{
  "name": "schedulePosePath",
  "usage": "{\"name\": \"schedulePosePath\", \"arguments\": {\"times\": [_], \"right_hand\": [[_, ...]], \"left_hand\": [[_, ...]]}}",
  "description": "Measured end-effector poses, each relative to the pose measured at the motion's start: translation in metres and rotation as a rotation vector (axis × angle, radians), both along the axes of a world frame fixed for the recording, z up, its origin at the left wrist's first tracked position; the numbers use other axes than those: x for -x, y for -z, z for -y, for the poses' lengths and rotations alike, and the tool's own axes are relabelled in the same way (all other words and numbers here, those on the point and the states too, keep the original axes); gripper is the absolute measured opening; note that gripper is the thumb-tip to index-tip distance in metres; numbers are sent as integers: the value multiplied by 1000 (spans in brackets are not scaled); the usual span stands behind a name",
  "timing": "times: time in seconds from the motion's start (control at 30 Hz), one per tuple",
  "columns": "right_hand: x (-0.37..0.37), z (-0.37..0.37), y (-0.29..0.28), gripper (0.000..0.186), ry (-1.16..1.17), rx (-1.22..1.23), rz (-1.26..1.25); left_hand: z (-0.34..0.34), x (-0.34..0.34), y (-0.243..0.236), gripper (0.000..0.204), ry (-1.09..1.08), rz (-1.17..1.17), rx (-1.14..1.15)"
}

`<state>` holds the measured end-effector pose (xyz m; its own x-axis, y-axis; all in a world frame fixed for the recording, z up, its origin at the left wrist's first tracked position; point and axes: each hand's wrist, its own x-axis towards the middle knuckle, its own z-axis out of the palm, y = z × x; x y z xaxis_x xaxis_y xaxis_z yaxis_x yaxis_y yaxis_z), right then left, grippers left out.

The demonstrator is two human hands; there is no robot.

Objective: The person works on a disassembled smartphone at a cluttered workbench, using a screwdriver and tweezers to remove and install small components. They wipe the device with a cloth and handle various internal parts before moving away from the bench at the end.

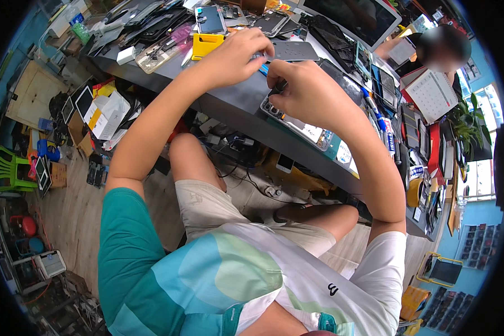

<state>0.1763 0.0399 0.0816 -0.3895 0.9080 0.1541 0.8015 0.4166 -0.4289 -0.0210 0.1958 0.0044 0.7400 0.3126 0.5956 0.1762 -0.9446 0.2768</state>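
From my feed, left to right. Green plastic chair on the floor at 9 o'clock, white boxes piled by the desk end, well clear of the work. Yellow holder at 12 o'clock on the grey desk, just left of the left hand. Left hand's fingers are curled together, tips pinched on something small and blue; too small to identify. Grey flat panel touches those fingertips at the far side. Right hand sits at 1 o'clock, fingers closed tight on a small dark tool, pressing down toward the opened phone lying flat at the desk's near edge, likely kept there for reach and steadiness. Another person sits at 2 o'clock.
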Motion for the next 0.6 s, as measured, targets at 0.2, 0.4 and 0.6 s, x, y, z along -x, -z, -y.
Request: {"name": "schedulePosePath", "arguments": {"times": [0.2, 0.4, 0.6], "right_hand": [[-1, 3, 2, 25, 35, -6, -83], [-3, 1, 2, 28, 32, 23, -64], [-5, 2, 1, 28, 51, 28, -71]], "left_hand": [[41, 27, 7, 23, 199, -54, 259], [55, 28, 14, 22, 211, -43, 265], [60, 29, 14, 22, 193, -32, 266]]}}
